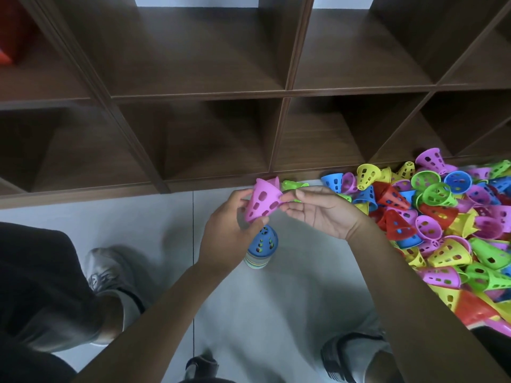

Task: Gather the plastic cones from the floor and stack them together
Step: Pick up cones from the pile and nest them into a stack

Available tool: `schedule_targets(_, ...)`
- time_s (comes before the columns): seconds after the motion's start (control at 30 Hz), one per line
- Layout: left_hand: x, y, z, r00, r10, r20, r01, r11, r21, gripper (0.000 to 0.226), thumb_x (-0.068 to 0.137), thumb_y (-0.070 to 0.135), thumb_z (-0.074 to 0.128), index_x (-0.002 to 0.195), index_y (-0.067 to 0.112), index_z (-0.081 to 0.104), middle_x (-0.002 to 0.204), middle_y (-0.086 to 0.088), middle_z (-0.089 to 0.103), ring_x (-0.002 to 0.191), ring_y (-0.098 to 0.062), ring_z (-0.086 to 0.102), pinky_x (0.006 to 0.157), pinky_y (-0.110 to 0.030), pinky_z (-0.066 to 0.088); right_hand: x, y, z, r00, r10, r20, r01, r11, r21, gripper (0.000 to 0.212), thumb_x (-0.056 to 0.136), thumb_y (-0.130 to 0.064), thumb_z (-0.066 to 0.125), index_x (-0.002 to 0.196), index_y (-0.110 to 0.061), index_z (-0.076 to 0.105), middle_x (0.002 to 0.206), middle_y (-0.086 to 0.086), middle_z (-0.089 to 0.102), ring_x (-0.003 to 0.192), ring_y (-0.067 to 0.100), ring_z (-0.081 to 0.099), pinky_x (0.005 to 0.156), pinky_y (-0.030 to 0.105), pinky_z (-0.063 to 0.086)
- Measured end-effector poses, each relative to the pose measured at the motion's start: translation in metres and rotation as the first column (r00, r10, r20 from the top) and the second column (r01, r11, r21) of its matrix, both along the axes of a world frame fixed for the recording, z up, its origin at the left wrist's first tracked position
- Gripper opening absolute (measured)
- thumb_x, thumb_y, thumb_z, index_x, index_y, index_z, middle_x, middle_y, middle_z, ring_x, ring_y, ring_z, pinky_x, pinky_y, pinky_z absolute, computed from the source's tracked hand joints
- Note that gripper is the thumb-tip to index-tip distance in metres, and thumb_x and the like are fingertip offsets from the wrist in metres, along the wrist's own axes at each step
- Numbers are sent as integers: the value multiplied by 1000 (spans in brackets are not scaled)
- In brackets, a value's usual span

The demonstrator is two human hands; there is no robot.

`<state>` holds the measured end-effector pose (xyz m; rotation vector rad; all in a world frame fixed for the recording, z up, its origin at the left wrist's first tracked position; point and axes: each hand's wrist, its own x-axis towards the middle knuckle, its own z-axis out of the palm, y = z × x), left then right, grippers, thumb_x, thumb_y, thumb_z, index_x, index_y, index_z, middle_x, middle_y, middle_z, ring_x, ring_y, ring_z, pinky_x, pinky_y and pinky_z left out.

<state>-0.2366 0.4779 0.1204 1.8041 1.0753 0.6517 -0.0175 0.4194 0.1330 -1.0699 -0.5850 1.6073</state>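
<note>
Left hand (229, 230): grips purple cone (261, 201)
Right hand (322, 210): open, fingertips at cone's tip
Stack (261, 248): directly below cone; cone axis tilted

Bare floor (290, 286) lies open; cone heap (448, 228) crowds the right.

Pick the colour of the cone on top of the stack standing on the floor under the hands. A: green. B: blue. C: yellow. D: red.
B: the top cone of the stack is blue, standing on the floor just below the left hand, which holds a purple cone.
</note>
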Motion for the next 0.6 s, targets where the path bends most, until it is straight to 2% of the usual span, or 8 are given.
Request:
schedule_targets(0.13,0,0,-2,998,39,-42,-37,998,44,33,87,32,76,119,32,65,97,19,71,90,-2,65,79,-30,56,2,-1,-6,999,14,-34,-14,1000,7,26,86,-13,62,106,-3,75,110,14,72,97,24,72,83,29,58)
schedule_targets(0.2,-2,1,-3,996,66,-55,-62,995,73,28,88,31,75,114,31,66,95,17,71,87,-5,65,76,-33,56,6,-1,-11,1000,-3,7,3,1000,-8,27,90,-9,58,114,-4,71,116,13,70,96,25,71,86,32,58)
schedule_targets(0.27,-2,0,0,994,88,-62,-82,992,94,25,87,29,74,111,30,67,93,15,70,85,-6,64,73,-30,54,13,-2,-19,990,-31,136,39,998,-57,30,91,-10,62,120,-5,67,122,9,70,96,24,70,90,33,56)
schedule_targets(0.33,-3,0,5,994,98,-57,-89,987,133,22,84,31,72,105,26,69,88,12,69,81,-8,62,68,-23,49,19,-3,-29,941,-62,333,108,987,-122,28,91,-12,67,119,-11,69,115,4,72,97,23,70,89,32,55)
schedule_targets(0.43,-4,-1,9,994,93,-64,-77,972,221,23,79,36,64,96,21,68,82,10,66,75,-10,59,67,-16,43,26,-9,-53,750,-117,652,312,930,-192,24,89,-13,72,113,-16,72,106,2,71,92,19,69,84,32,55)
schedule_targets(0.53,-6,0,8,991,81,-109,-47,958,282,23,78,37,65,92,19,66,79,8,64,70,-11,56,61,-11,40,39,-23,-87,514,-123,849,494,851,-176,31,84,-19,78,114,-14,71,122,0,61,100,19,61,82,36,54)
schedule_targets(0.6,-7,-1,10,990,79,-119,-38,949,312,22,78,35,67,91,17,66,76,6,64,67,-12,54,60,-14,40,49,-38,-103,392,-9,920,525,823,-216,36,85,-24,78,118,-15,68,132,6,53,106,21,58,82,30,48)
